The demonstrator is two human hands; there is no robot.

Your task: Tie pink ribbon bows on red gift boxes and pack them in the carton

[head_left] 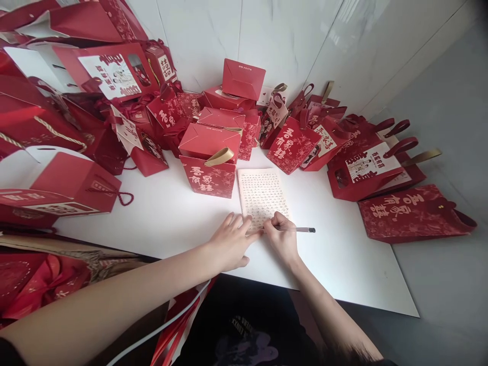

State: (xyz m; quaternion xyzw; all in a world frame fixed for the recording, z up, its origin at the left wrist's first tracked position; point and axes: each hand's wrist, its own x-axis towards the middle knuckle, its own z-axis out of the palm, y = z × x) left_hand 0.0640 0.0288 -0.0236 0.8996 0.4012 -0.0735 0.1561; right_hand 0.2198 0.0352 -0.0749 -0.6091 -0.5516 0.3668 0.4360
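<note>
A sheet or pad of paper covered with rows of small handwriting lies on the white table. My right hand grips a dark pen, its tip down near the lower rows of writing and its end pointing right. My left hand rests flat with fingers spread, the fingertips on the paper's lower left edge. Just beyond the paper, to the left, stands a red gift box with white characters and a gold ribbon handle. The pen's tip is partly hidden by my fingers.
Red gift boxes crowd the left side, including a large one with a cord. More red boxes line the back and right, one lying near the table's right edge. A tiled wall stands behind. A white cable hangs below the table.
</note>
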